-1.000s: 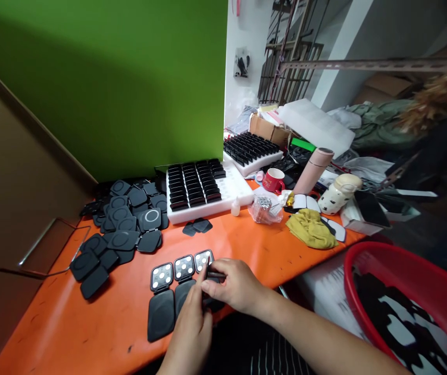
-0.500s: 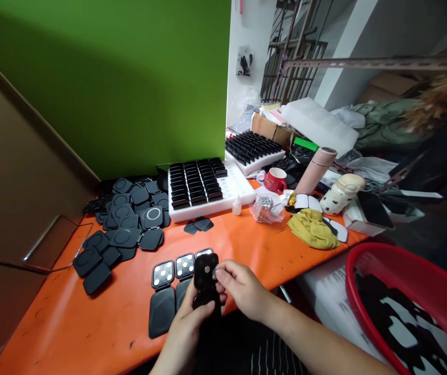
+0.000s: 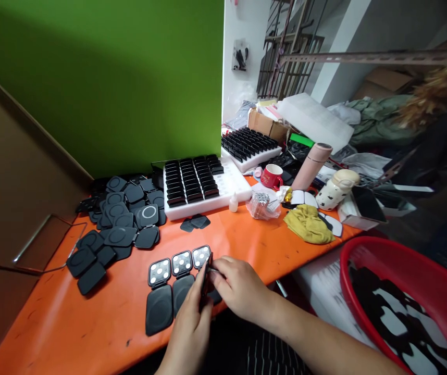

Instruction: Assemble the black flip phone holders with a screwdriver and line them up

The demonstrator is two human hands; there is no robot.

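My left hand (image 3: 192,317) is closed around a black folding charger pad (image 3: 207,273), turned nearly edge-on to me, so its faces are mostly hidden. At the upper part of that pad, my right hand (image 3: 237,286) has its thumb and fingers pinched together. Anything between those fingertips is too small or too hidden to make out. Just left of my hands, three similar pads lie unfolded in a row on the orange table (image 3: 110,312). Their upper panels, such as the left one (image 3: 159,272), show white round spots; the lower panels, like this dark one (image 3: 159,310), are plain.
A heap of black pads (image 3: 118,219) lies at left, beside a wire stand (image 3: 51,245). Behind are a white foam tray (image 3: 231,182) of upright black pieces, a small bottle (image 3: 233,203) and a red mug (image 3: 272,176). A yellow cloth (image 3: 308,224) and red basin (image 3: 348,271) are at right.
The held pad has turned from showing its spotted face to nearly edge-on. My right fingers have stayed close at its upper part. The view has shifted slightly.
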